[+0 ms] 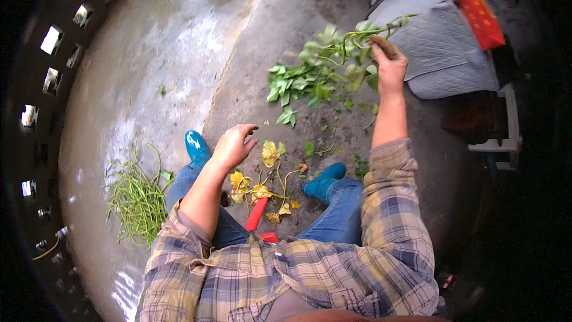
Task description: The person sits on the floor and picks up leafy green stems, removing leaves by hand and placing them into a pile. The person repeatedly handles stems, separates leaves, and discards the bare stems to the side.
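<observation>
Raised out to the right, my right hand [391, 62] pinches a bundle of green leafy vines [353, 44], whose stems curl past the fingertips. The leaves hang to the left of the hand and look blurred. Below them a heap of cut green leaves [290, 82] lies on the concrete floor. My left hand [234, 145] hovers above my left knee with nothing in it, thumb and fingers apart. Yellowed leaves and stems [261, 190] are scattered between my blue boots, under and beside that hand. A pile of stripped green stems [136, 199] rests on the floor at the left.
Part of a red plastic seat [257, 214] shows between my legs. A grey quilted cover [442, 44] with a red bag [476, 9] on it stands at the right, near a white frame [509, 120]. A pierced block wall [42, 94] runs along the left.
</observation>
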Demonstrator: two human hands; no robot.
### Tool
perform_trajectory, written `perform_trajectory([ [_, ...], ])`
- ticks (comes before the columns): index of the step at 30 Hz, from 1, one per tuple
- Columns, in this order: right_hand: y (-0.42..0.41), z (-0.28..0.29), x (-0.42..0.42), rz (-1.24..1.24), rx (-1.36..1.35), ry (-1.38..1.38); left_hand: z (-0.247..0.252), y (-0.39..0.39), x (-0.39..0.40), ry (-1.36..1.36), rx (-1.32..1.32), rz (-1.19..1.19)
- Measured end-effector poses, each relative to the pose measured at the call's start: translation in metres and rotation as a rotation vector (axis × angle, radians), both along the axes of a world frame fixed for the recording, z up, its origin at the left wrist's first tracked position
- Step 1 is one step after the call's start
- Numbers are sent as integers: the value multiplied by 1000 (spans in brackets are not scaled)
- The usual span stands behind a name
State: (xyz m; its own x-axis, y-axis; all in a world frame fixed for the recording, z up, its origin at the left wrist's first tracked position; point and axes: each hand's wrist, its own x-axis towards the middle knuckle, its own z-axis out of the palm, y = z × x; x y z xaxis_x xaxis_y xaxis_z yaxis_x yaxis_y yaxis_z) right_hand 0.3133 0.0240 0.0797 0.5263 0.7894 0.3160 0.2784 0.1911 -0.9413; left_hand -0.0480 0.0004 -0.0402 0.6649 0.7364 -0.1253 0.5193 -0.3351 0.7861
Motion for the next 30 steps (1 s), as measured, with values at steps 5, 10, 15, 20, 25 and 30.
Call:
perform_trajectory([
  [5,-51,38,-49,127,-37,-60,16,-28,-5,-202,-117,121],
  [10,-99,48,-141,224,10,47,77,-52,-24,-441,88,296],
  [15,-140,36,-211,358,-37,26,107,-80,-45,-577,156,363],
  [20,-161,21,-257,457,-57,6,103,-106,-72,-843,-367,208],
  [25,-181,28,-275,471,-80,47,115,-120,-96,-964,-510,310],
  [30,-189,20,-263,328,59,254,114,-131,-106,-977,-513,266],
])
